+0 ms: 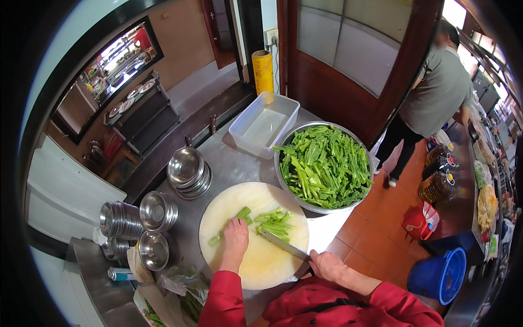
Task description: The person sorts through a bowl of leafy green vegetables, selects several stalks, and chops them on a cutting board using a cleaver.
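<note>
My right hand (328, 265) grips the handle of a kitchen cleaver (284, 245), whose blade lies low over a round cutting board (261, 261). The blade's far end touches a pile of cut green stalks (275, 224) on the board. My left hand (235, 237) rests at the board's left part, its fingers closed over a few thick green stalk pieces (244, 212) that stick out on both sides. Right behind the board stands a large metal bowl (282, 184) heaped with cut leafy greens (327, 167).
An open plastic container (264, 126) and a yellow roll (262, 72) stand at the back. Stacked metal bowls (157, 211) and a spray can (121, 274) are on the left, bagged greens (188, 290) near my left forearm. A person (437, 90) stands at the right counter; a blue bucket (435, 276) is below.
</note>
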A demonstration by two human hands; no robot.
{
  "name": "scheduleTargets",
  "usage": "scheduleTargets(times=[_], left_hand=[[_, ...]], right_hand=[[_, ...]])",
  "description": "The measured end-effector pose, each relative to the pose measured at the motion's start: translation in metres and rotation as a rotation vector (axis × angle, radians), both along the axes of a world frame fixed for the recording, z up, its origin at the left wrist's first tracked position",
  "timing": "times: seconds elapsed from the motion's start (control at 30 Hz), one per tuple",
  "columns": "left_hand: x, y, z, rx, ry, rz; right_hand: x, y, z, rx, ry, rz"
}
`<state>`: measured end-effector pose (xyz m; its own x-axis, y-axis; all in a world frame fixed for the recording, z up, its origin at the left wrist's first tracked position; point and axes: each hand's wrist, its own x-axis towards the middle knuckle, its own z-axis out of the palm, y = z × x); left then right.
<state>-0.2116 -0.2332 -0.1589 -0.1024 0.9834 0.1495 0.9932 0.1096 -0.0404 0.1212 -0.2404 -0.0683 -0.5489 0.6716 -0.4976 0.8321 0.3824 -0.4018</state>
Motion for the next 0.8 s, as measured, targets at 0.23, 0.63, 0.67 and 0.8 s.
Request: scheduleTargets(times=[0.23,0.63,0.67,0.8], left_hand=[[0.016,-0.090,0.013,0.044,-0.383,-0.275],[0.088,-0.121,-0.007,0.337,-0.665,-0.160],[0.088,-0.122,-0.008,0.339,-0.664,-0.162],[0.084,-0.124,-0.010,0.335,-0.638,-0.182]], right_hand=[[-0.006,0.007,0.000,-0.001,0.018,0.044],[-0.024,-0.011,0.061,0.036,-0.060,0.230],[-0.024,-0.011,0.063,0.032,-0.070,0.263],[-0.026,-0.008,0.072,0.026,-0.101,0.342]])
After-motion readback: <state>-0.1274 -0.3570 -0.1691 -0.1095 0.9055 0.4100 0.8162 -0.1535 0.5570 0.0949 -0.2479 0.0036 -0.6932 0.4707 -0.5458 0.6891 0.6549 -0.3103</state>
